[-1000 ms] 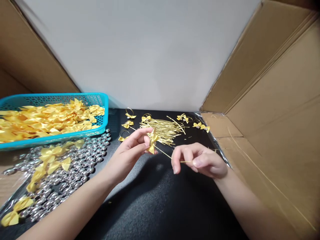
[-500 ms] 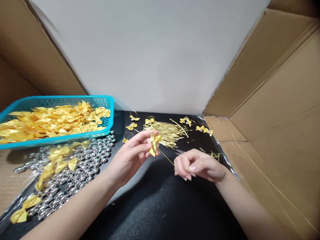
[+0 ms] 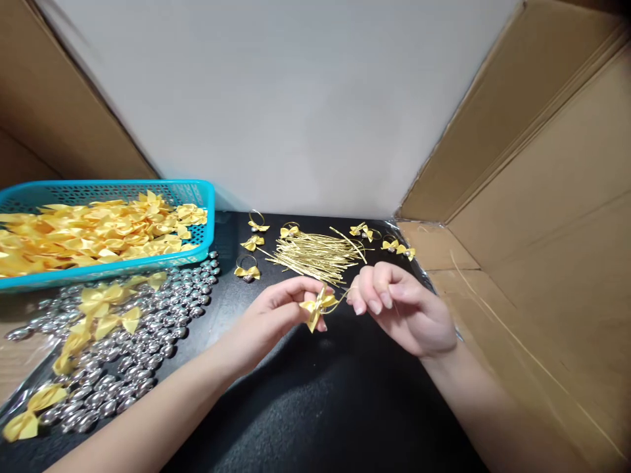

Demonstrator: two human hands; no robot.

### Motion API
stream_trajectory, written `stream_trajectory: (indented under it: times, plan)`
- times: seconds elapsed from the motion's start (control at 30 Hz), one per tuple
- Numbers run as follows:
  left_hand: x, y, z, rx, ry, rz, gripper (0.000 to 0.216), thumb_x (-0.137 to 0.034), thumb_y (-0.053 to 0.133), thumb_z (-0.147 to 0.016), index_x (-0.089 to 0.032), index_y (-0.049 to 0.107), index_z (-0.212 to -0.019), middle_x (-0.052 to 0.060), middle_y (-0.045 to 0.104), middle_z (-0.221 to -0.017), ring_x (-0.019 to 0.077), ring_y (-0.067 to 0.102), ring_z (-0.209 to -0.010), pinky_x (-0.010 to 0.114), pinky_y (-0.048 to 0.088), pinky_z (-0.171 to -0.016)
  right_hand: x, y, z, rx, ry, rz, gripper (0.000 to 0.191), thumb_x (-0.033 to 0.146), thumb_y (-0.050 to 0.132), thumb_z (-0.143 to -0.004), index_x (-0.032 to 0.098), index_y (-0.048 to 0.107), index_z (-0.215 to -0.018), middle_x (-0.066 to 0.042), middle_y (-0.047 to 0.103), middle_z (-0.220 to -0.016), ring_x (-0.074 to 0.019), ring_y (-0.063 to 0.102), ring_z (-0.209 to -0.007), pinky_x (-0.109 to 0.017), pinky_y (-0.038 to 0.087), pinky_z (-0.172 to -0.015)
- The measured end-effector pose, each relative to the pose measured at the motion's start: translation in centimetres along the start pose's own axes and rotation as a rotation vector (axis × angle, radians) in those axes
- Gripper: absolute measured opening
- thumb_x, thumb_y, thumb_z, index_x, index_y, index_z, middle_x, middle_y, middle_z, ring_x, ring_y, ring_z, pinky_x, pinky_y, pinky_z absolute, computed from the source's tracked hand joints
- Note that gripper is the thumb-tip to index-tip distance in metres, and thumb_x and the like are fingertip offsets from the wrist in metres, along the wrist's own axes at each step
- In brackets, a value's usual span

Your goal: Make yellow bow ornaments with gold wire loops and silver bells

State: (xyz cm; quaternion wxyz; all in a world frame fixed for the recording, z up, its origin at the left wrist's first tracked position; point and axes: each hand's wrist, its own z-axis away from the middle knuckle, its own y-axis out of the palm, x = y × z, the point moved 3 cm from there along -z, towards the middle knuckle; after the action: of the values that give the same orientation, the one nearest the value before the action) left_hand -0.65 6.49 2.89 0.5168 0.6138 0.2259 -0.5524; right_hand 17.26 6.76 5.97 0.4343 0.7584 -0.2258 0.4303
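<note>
Small yellow satin bow (image 3: 318, 307) is getting pinched by the left hand (image 3: 276, 315), while the right hand (image 3: 404, 309) is pinching its thin gold wire (image 3: 344, 293).

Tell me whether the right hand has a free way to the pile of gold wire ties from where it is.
Probably yes. The right hand is just in front of the pile of gold wire ties, with only bare black mat between, though its fingers seem busy with the yellow bow.

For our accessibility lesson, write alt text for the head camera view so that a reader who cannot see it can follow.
The left hand pinches a small yellow bow while the right hand holds the thin gold wire at it, above a black mat. Behind lie gold wire sticks; to the left, silver beads and a blue basket of bows.
</note>
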Motion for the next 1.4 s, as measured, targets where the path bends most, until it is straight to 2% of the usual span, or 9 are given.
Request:
stream_trajectory:
  times: [0.23, 0.33, 0.47, 0.63, 0.77, 0.97, 1.07, 1.27, 1.4]
  plan:
    - [1.6, 1.5, 0.3, 0.186, -0.099, -0.139, 0.02, -0.011, 0.073, -0.07, -0.017, 0.067, -0.088, -0.004, 0.06, -0.069, 0.0115, 0.057, -0.066, 0.023, 0.045, -0.066, 0.6, 1.4, 0.4, 0.066, -0.026, -0.04, 0.018, 0.02, 0.055, -0.083, 0.018, 0.056, -0.064, 0.0, 0.052, -0.065, -0.0164, 0.056, -0.07, -0.032, 0.046, -0.074]
    - [1.8, 1.7, 0.4, 0.187, -0.061, -0.149, 0.017, -0.016, 0.076, -0.073, -0.018, 0.067, -0.088, -0.004, 0.058, -0.071, 0.0108, 0.054, -0.065, 0.023, 0.043, -0.064, 0.5, 1.6, 0.5, 0.081, -0.027, -0.03, 0.018, 0.019, 0.054, -0.083, 0.017, 0.057, -0.065, -0.001, 0.053, -0.066, -0.0166, 0.057, -0.071, -0.032, 0.047, -0.074]
    - [1.5, 1.7, 0.5, 0.184, -0.03, -0.187, 0.011, -0.027, 0.067, -0.087, -0.017, 0.07, -0.089, 0.0, 0.066, -0.074, 0.0136, 0.06, -0.07, 0.026, 0.046, -0.07, 0.4, 1.7, 0.6, 0.095, -0.006, 0.014, 0.018, 0.019, 0.055, -0.083, 0.018, 0.057, -0.064, -0.001, 0.053, -0.066, -0.0163, 0.055, -0.067, -0.032, 0.048, -0.068]
    - [0.8, 1.4, 0.4, 0.094, 0.071, -0.164, 0.012, -0.03, 0.067, -0.088, -0.019, 0.072, -0.086, 0.0, 0.067, -0.077, 0.0132, 0.062, -0.069, 0.025, 0.049, -0.068, 0.6, 1.7, 0.7, 0.123, -0.002, 0.07, 0.019, 0.017, 0.055, -0.082, 0.017, 0.055, -0.063, 0.0, 0.052, -0.064, -0.016, 0.055, -0.066, -0.033, 0.047, -0.073]
    - [0.6, 0.8, 0.3, 0.002, 0.126, -0.19, 0.011, -0.029, 0.069, -0.086, -0.021, 0.074, -0.089, 0.0, 0.069, -0.079, 0.0132, 0.063, -0.068, 0.025, 0.05, -0.067, 0.6, 1.3, 0.7, 0.127, 0.035, 0.133, 0.019, 0.017, 0.054, -0.081, 0.018, 0.052, -0.062, 0.001, 0.05, -0.062, -0.0148, 0.051, -0.062, -0.031, 0.042, -0.069]
    - [-0.4, -1.0, 0.3, -0.169, 0.199, -0.197, 0.01, -0.029, 0.069, -0.085, -0.021, 0.075, -0.087, 0.004, 0.073, -0.099, 0.0137, 0.063, -0.066, 0.028, 0.051, -0.068, 0.5, 0.3, 0.5, 0.106, 0.182, 0.186, 0.02, 0.019, 0.056, -0.079, 0.018, 0.049, -0.06, 0.002, 0.046, -0.058, -0.0125, 0.042, -0.056, -0.029, 0.036, -0.062]
    - [-0.9, -1.6, 0.2, -0.203, 0.237, -0.194, 0.01, -0.027, 0.068, -0.084, -0.022, 0.076, -0.086, 0.004, 0.073, -0.105, 0.0131, 0.062, -0.065, 0.029, 0.051, -0.069, 0.5, -0.2, 0.4, 0.087, 0.269, 0.216, 0.019, 0.019, 0.056, -0.079, 0.018, 0.049, -0.061, 0.003, 0.046, -0.058, -0.0124, 0.042, -0.057, -0.029, 0.036, -0.063]
    - [-1.6, -1.6, 0.2, -0.204, 0.279, -0.245, 0.009, -0.021, 0.069, -0.083, -0.022, 0.077, -0.084, 0.001, 0.072, -0.076, 0.0136, 0.061, -0.062, 0.028, 0.049, -0.066, 0.4, -0.6, 0.3, 0.125, 0.421, 0.267, 0.02, 0.021, 0.055, -0.079, 0.018, 0.048, -0.061, 0.004, 0.045, -0.057, -0.0117, 0.04, -0.056, -0.03, 0.038, -0.063]
    - [-1.7, -1.7, 0.2, -0.19, 0.26, -0.3, 0.01, -0.022, 0.068, -0.085, -0.024, 0.077, -0.087, 0.0, 0.071, -0.07, 0.0143, 0.063, -0.064, 0.027, 0.048, -0.065, 0.9, -1.0, 0.4, 0.083, 0.456, 0.271, 0.021, 0.021, 0.056, -0.079, 0.019, 0.045, -0.061, 0.004, 0.043, -0.057, -0.0115, 0.038, -0.056, -0.03, 0.038, -0.063]
